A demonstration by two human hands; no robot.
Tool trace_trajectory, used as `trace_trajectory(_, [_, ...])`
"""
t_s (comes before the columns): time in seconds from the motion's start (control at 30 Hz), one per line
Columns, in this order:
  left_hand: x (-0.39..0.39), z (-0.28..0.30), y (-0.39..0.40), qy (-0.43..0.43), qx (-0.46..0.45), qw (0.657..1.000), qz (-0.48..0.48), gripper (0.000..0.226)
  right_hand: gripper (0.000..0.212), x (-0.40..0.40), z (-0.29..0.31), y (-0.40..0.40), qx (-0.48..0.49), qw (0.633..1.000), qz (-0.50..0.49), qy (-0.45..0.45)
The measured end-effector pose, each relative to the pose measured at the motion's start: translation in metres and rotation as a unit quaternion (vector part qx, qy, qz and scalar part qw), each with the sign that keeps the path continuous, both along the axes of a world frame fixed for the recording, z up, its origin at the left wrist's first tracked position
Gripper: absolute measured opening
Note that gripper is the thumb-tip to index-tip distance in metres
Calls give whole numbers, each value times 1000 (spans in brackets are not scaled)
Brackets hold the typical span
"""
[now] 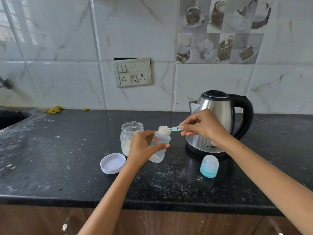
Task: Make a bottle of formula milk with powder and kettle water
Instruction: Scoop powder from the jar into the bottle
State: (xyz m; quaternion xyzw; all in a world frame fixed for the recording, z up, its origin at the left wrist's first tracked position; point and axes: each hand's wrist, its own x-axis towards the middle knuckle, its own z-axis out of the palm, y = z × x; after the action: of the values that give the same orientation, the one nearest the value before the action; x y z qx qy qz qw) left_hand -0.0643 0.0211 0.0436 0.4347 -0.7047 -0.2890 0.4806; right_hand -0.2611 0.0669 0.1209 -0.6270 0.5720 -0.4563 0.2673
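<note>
We held the small translucent plastic feeding bottle point(159, 146), tilted, in our left hand point(144, 150) above the black tabletop point(67, 158); our right fingers point(183, 127) pinched the pale blue scoop point(171, 129), its long axis running leftward, bowl at the bottle's mouth; tipping looked next.

Desk point(50, 158) lies open left and front; jar point(129, 133), lid point(112, 163), kettle point(218, 119) and bottle cap point(209, 166) crowd the middle.
</note>
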Motion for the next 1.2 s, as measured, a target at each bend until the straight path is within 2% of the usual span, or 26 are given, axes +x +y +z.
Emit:
trace_trajectory(0.33, [0,0,1,59,49,996,-42,45,3,-1,2,0,-92,990,-29,108])
trace_trajectory(0.53, [1,-1,0,96,85,989,-67,48,3,3,-1,2,-145,983,-28,112])
trace_trajectory(0.73, [2,-1,0,144,110,980,-86,33,10,6,-7,2,-225,963,-7,148])
trace_trajectory(1.2, [2,-1,0,173,131,972,-94,26,7,7,-14,0,-304,929,-6,209])
